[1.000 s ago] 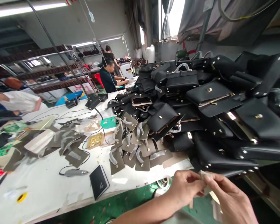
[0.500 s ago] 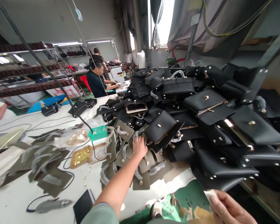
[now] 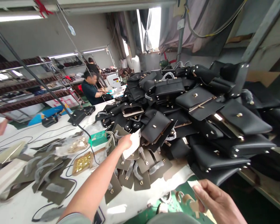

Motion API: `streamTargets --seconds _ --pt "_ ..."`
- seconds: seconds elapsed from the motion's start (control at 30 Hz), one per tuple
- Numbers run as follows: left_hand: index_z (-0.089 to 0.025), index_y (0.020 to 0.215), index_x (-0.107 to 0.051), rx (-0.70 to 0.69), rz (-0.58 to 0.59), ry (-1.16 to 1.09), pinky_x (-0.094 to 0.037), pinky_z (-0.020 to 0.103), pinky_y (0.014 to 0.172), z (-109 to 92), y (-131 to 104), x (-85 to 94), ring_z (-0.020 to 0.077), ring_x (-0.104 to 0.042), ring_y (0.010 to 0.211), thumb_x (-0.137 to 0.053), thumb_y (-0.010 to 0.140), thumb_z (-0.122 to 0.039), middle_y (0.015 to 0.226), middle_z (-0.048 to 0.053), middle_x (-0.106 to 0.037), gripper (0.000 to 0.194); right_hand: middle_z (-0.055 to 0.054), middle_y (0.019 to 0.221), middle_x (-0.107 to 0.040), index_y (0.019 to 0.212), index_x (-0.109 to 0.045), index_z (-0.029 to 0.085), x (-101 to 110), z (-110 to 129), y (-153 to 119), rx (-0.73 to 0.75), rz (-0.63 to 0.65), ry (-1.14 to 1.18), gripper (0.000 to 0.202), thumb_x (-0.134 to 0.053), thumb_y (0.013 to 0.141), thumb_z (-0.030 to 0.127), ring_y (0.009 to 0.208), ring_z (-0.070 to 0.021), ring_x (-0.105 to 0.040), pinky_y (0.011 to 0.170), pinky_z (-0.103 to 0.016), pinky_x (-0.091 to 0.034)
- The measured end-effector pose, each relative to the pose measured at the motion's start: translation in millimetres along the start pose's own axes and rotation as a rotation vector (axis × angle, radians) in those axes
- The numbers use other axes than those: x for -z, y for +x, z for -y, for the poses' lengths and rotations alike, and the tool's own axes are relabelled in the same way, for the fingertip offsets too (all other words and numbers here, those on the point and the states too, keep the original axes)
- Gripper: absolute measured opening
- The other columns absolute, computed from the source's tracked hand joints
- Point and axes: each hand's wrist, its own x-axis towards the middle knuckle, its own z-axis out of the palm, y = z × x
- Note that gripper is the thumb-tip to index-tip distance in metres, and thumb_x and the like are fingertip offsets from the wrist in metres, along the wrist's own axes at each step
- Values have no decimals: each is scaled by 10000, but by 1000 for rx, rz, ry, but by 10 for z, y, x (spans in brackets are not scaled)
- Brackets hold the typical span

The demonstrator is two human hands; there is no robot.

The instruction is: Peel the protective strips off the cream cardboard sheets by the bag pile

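My left hand (image 3: 125, 142) is closed on the edge of a pale flat sheet (image 3: 133, 145), tilted up over the pile of olive flaps. These olive bag flaps (image 3: 142, 183) carry gold-coloured clasps and plastic-wrapped handles, and overlap at the table's middle. Touching or just behind the sheet is a black handbag (image 3: 156, 127) with a metal clasp. At the lower right my right hand (image 3: 211, 197) pinches a small white piece (image 3: 193, 185) between thumb and fingers, above the green floor. Its other fingers are curled.
Black handbags (image 3: 224, 152) are heaped along the right. On the white table (image 3: 116, 211) are a green box (image 3: 99, 138), a tray of gold-coloured hardware (image 3: 82, 163), more olive flaps (image 3: 52, 174), and cables. A co-worker (image 3: 90, 90) sits beyond; a metal post (image 3: 254, 46) slants at right.
My left hand has lifted from among the olive flaps and moved left, now with the pale sheet in it. My right hand still pinches the white piece. The view has shifted slightly.
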Motion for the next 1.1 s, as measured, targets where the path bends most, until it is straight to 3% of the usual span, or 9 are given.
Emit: streamTargets --seconds 0.13,0.33,0.43,0.5,0.6,0.7,0.83,1.0,1.1 --pt "-138 1140 -676 12 54 -334 -574 334 790 50 -733 42 274 -743 965 -599 730 -121 1078 97 -789 417 31 576 -551 804 -610 216 -46 12 105 26 110 109 506 -567 899 711 575 -143 -455 584 -280 -341" --pt "-137 1287 -625 38 163 -934 -603 377 815 -410 -1959 -654 297 -757 953 -674 694 -207 1159 135 -777 599 36 599 -553 780 -580 212 -143 166 328 88 208 155 435 -611 915 624 550 -127 -458 574 -276 -368" --pt "-146 1246 -660 73 158 -1147 -595 357 802 -782 -2340 -995 282 -753 917 -743 690 -213 1115 136 -784 566 -69 1074 -677 838 -654 193 -82 187 404 181 131 222 414 -655 892 604 716 -144 -541 656 -289 -438" --pt "-146 1215 -680 75 143 -1167 -590 337 798 -981 -2496 -1136 277 -746 925 -770 678 -212 1092 125 -789 549 -104 1379 -572 803 -658 179 17 160 417 196 89 254 436 -661 889 606 844 -169 -577 704 -298 -457" --pt "-154 1230 -678 40 203 -1112 -588 321 796 -1182 -2634 -1209 277 -742 955 -761 731 -234 1071 97 -795 513 -90 1065 -689 771 -627 175 199 108 383 131 137 276 451 -666 895 607 745 -154 -548 648 -289 -401" --pt "-150 1308 -644 -85 290 -1125 -577 357 897 -1333 -2683 -1178 292 -727 1048 -767 818 -319 1147 120 -778 533 33 614 -552 827 -626 186 354 89 312 80 201 282 437 -673 891 615 586 -120 -437 590 -273 -321" --pt "-138 1331 -640 -71 255 -1237 -534 430 1033 -1533 -2580 -1147 308 -710 1130 -701 905 -444 1227 160 -752 528 47 614 -519 805 -627 189 501 88 228 108 196 229 457 -659 890 637 590 -115 -432 583 -261 -302" --pt "-138 1085 -756 113 319 -1185 -587 415 932 -1824 -2349 -1170 309 -765 965 -831 775 -379 1080 141 -801 400 39 669 -524 805 -639 202 705 44 210 173 188 241 430 -652 900 622 622 -127 -462 609 -266 -354" --pt "-161 1105 -752 82 449 -1237 -588 437 943 -2029 -2272 -1220 313 -771 956 -812 790 -402 1068 135 -803 401 2 765 -562 815 -666 212 870 49 170 268 0 132 399 -629 923 595 699 -160 -504 643 -293 -387"
